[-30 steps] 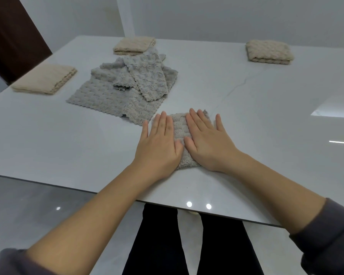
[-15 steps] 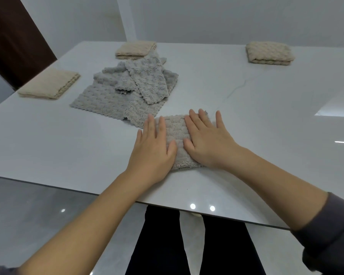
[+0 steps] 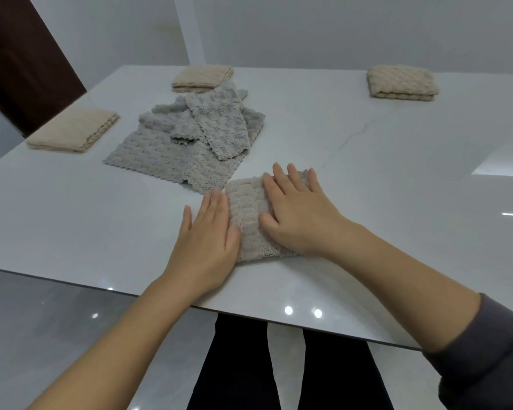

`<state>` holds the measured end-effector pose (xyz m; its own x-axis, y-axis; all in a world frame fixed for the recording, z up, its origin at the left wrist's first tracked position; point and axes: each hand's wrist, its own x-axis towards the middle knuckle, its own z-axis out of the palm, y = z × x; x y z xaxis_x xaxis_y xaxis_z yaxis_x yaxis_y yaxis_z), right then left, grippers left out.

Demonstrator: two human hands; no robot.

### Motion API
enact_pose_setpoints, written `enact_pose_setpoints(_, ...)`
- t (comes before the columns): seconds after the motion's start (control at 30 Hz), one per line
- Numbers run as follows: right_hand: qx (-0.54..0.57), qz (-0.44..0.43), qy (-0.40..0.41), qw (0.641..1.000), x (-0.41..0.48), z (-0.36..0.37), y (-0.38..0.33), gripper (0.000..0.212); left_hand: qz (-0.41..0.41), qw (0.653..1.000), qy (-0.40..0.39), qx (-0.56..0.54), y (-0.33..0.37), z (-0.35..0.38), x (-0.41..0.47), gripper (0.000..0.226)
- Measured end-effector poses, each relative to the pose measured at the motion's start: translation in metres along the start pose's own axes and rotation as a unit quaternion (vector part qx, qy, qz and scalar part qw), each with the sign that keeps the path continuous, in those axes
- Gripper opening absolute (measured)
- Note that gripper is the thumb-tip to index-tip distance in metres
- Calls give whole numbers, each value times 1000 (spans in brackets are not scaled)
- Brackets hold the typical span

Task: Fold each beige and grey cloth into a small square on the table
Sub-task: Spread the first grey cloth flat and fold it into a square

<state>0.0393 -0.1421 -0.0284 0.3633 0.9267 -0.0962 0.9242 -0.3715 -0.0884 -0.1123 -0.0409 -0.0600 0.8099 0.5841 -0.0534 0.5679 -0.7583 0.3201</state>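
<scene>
Under the right hand (image 3: pixel 301 216), fingers flat and spread, lies a folded grey cloth (image 3: pixel 249 214) near the surface (image 3: pixel 71 220) edge. Beside it the left hand (image 3: pixel 208 242) rests flat, fingers straight, touching the cloth's left side. Beyond the fingertips sits a heap of unfolded grey cloths (image 3: pixel 190 140).

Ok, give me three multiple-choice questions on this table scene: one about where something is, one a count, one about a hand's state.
1. Where is the grey pile from the folded cloth?
A) beyond it, to the left B) to its right C) on the floor
2. How many folded beige cloths lie on the table?
A) one B) three C) five
3. The right hand is:
A) flat on the folded cloth B) a fist C) lifting a cloth

1A, the pile sits farther back and left.
2B, one is at the left and two are far.
3A, straight fingers press the cloth.
</scene>
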Motion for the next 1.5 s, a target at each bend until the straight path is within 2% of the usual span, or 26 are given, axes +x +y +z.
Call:
enact_pose_setpoints(0.07,14,-25,34,999,1,0,-20,75,-24,1000,17,5,-13,-4,-3,73)
enact_pose_setpoints(0.13,7,-39,34,999,3,5,-43,78,-53,998,44,3,-24,-9,0,67)
enact_pose_setpoints(0.3,-61,25,-8,998,11,17,-57,71,-83,995,64,-4,-37,-13,11,58)
enact_pose_setpoints(0.4,-75,80,-7,994,15,13,-34,71,-76,995,61,-6,-35,-12,12,57)
enact_pose_setpoints(0.53,-24,96,-22,995,8,5,19,68,-41,996,76,-17,-17,-10,19,48)
enact_pose_setpoints(0.7,-5,133,-6,991,-10,-2,89,68,-10,995,99,10,34,-6,27,57)
enact_pose_setpoints(1.03,-38,259,12,965,-29,-6,185,66,120,991,-22,49,154,22,61,63)
enact_pose_setpoints(1.23,-34,309,37,950,-41,-6,233,65,135,988,-61,42,208,44,70,63)
enact_pose_setpoints(1.5,-28,354,52,933,-54,-7,291,64,139,987,-75,34,262,72,79,63)
